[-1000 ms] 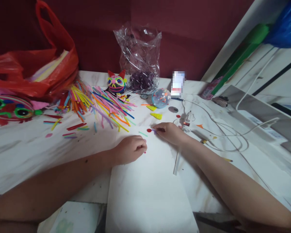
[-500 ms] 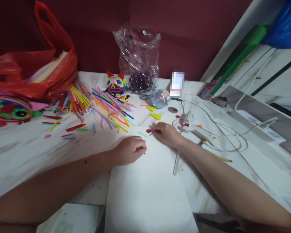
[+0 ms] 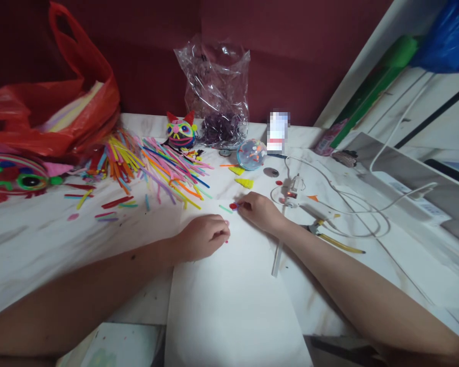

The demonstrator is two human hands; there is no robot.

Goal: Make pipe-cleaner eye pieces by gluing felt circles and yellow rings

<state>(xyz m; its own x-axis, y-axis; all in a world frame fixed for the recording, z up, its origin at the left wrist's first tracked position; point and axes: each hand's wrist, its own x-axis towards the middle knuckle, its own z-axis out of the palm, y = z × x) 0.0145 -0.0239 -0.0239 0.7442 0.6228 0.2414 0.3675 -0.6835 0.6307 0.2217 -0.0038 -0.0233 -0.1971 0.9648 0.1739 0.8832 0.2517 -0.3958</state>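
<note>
My left hand rests over the white sheet with its fingers curled closed. Tiny pink spots show at its fingertips; what it holds, if anything, is hidden. My right hand is closed in a pinch at the sheet's far end. From its fingertips pokes a short purple strip of pipe cleaner, touching or right beside a small red disc. Just left of the disc lies a short mint-green pipe cleaner piece. Two yellow fuzzy triangles sit beyond my right hand.
Loose pipe cleaners spread at the back left, near a red plastic bag and decorated fuzzy heads. A clear ball stands behind. On the right are a glue gun, its stick, yellow-handled pliers and white cables.
The purple strip in my right hand has come closer to the red disc. My left hand stays almost where it was. The whole view has shifted slightly.
</note>
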